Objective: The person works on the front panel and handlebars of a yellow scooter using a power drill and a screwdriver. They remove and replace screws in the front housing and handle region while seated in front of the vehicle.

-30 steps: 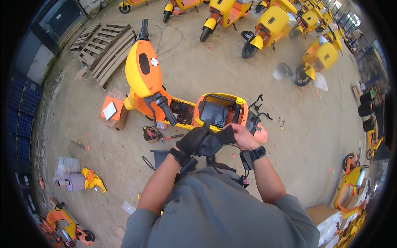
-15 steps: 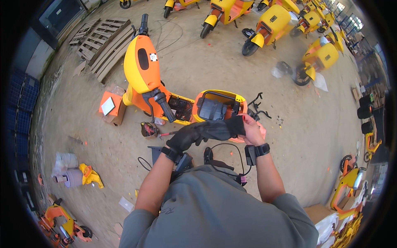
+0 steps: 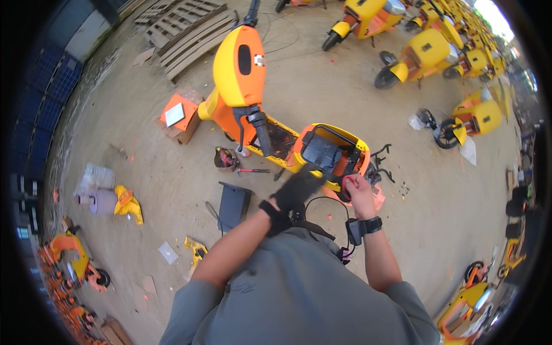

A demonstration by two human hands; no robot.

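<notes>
My left hand (image 3: 298, 188) wears a black glove and is smeared by motion, so its finger pose is hard to read. It is in front of the yellow and orange scooter (image 3: 345, 137), near the lower side of its rear body. My bare right hand (image 3: 362, 198), to the right, has its fingers closed on the red-edged cuff of another black glove (image 3: 345, 190). Whether the left fingers touch that glove cannot be made out. In the scooter's open rear compartment sits a dark grey box-like part (image 3: 322, 152).
A hammer (image 3: 253, 171) and a small bag (image 3: 226, 159) lie beside the scooter, near a dark grey panel (image 3: 234, 204). An orange-topped box (image 3: 183, 118) and wooden pallets (image 3: 192, 43) are farther left. Several yellow scooters (image 3: 422, 54) stand at the far right.
My gloved left hand has moved from beside the other glove's cuff region toward a blurred, lower pose. My right hand has shifted slightly right and down, still holding the cuff. The view has turned.
</notes>
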